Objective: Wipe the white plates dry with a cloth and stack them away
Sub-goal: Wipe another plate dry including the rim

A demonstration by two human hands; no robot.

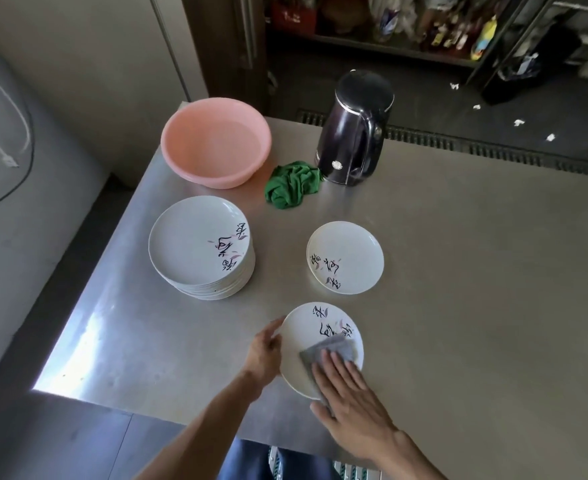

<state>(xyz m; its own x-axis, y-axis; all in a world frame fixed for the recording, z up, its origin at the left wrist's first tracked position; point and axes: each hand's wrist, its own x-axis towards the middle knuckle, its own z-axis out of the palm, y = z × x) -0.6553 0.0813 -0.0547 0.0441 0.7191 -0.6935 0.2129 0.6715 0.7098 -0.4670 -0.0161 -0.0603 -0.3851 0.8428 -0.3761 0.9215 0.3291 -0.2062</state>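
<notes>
A white plate (306, 341) with black brush lettering is near the table's front edge. My left hand (264, 353) grips its left rim. My right hand (349, 393) lies flat with straight fingers on a grey cloth (334, 349), pressing it onto the plate's right side. A tall stack of the same white plates (195, 244) stands to the left. A single white plate (348, 254) lies alone at the middle of the table.
A pink basin (216, 140) sits at the back left of the steel table (476, 271). A crumpled green cloth (292, 185) lies beside a dark electric kettle (354, 129). Beyond the table's far edge are a floor grate and shelves.
</notes>
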